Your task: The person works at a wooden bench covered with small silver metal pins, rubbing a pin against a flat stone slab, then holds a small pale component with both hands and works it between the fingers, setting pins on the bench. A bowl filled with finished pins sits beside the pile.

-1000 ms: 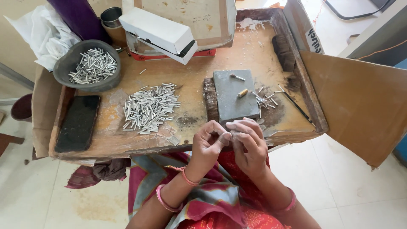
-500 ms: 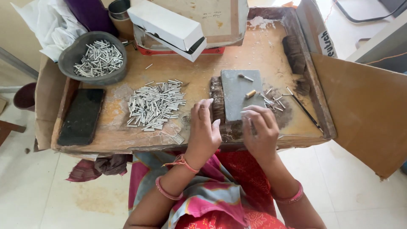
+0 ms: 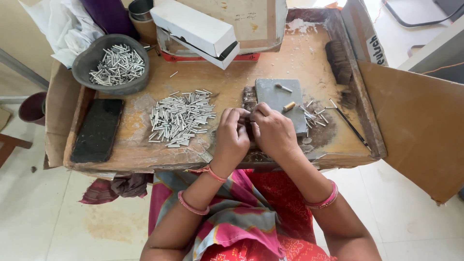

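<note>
Both hands drawn together since before, left hand [image 3: 233, 133] touching right hand [image 3: 273, 129], grips curled, contents hidden

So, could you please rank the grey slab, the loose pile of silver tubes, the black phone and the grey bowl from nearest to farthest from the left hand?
From the left hand:
1. Grey slab, just to its right, by the fingertips.
2. Loose pile of silver tubes, to its left.
3. Black phone, far left, at the tray's edge.
4. Grey bowl, back left corner.
</note>
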